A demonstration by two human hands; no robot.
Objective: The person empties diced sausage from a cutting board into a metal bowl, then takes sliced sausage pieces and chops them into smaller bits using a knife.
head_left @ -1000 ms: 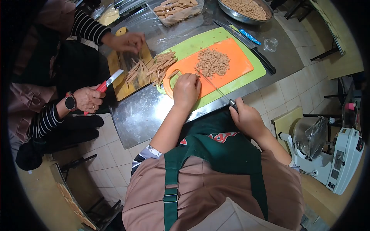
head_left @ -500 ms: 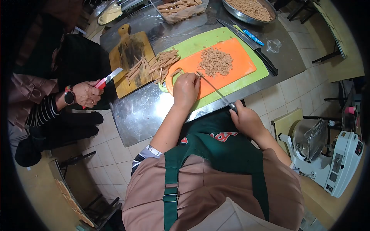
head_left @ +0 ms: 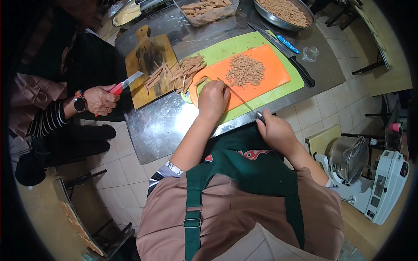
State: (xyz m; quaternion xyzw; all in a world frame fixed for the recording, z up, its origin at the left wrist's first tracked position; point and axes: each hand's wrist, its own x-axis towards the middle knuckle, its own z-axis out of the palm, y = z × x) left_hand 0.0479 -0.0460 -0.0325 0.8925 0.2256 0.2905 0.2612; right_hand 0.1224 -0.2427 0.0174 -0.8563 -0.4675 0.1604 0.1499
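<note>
My right hand (head_left: 277, 130) is wrapped round the black handle of a knife (head_left: 244, 101), whose blade slants up and left over the orange board (head_left: 276, 71). At the blade's tip, my left hand (head_left: 213, 98) rests closed on the board's left part, and what its fingers press on is hidden. A pile of small brown diced pieces (head_left: 245, 70) lies on the orange board, which sits on a green board (head_left: 230, 41). Thin brown strips (head_left: 187, 71) lie to the left, across the green board and a wooden board (head_left: 150, 50).
At the left a co-worker's hand (head_left: 101, 101) holds a red-handled knife (head_left: 130, 79). Behind the boards are a tub of brown sticks (head_left: 213, 18) and a metal bowl of diced pieces (head_left: 285, 12). A black-handled knife (head_left: 300, 71) lies right. A white mixer (head_left: 385, 187) stands far right.
The co-worker's knife has moved slightly right and up, toward the wooden board. My right hand and the knife have shifted slightly up and left. My left hand stays closed on the board.
</note>
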